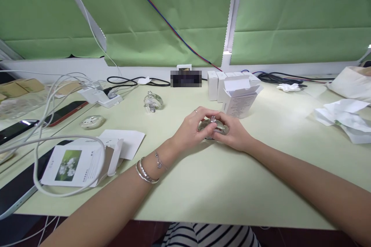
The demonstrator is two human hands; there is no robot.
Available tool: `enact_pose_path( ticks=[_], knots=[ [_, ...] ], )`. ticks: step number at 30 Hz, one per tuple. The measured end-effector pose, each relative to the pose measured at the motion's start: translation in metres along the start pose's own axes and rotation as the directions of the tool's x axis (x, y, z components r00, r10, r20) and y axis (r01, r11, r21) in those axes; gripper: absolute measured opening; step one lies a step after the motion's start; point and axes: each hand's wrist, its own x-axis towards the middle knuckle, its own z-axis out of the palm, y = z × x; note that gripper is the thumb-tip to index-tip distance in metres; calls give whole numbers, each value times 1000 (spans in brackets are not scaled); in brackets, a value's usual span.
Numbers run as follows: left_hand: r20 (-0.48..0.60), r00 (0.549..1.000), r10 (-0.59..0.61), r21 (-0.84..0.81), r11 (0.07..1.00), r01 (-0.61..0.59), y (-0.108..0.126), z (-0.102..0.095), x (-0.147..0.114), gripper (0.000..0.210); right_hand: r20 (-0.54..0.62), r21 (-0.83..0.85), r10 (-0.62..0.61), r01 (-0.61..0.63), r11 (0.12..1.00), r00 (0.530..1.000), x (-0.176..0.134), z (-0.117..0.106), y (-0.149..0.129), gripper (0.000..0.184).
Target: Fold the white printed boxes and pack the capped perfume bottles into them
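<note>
Clutter on a pale table (179, 197)
Black cable (268, 78) coils along the far edge at right, a cloth bag (352, 83) near it, crumpled paper (344, 115) before the bag; a phone (19, 187) lies by the near edge at left.

The small print on the open carton (240, 103) and flower-picture box (75, 165) is unreadable.
</note>
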Motion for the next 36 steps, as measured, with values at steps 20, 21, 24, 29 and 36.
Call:
enact_pose_path(
  ticks=[20,21,24,29,36],
  knots=[
    [156,956,-250,-296,911,287,-4,8,-7,50,-288,-250,-415,351,903,863,-1,0,-1,21],
    [230,935,-270,-292,897,331,-4,8,-8,54,-298,-228,-395,336,914,869,-1,-1,-1,19],
    [368,880,-301,-247,880,405,-1,7,-8,60,-316,-138,-301,270,953,900,-3,-4,-1,12],
    [345,892,-292,-191,909,371,3,6,-6,59,-223,73,-167,187,980,960,-2,-12,-4,8],
    [366,879,-305,-173,906,386,3,5,-7,61,-226,-39,-309,309,950,924,2,-17,-5,12]
  ],
)
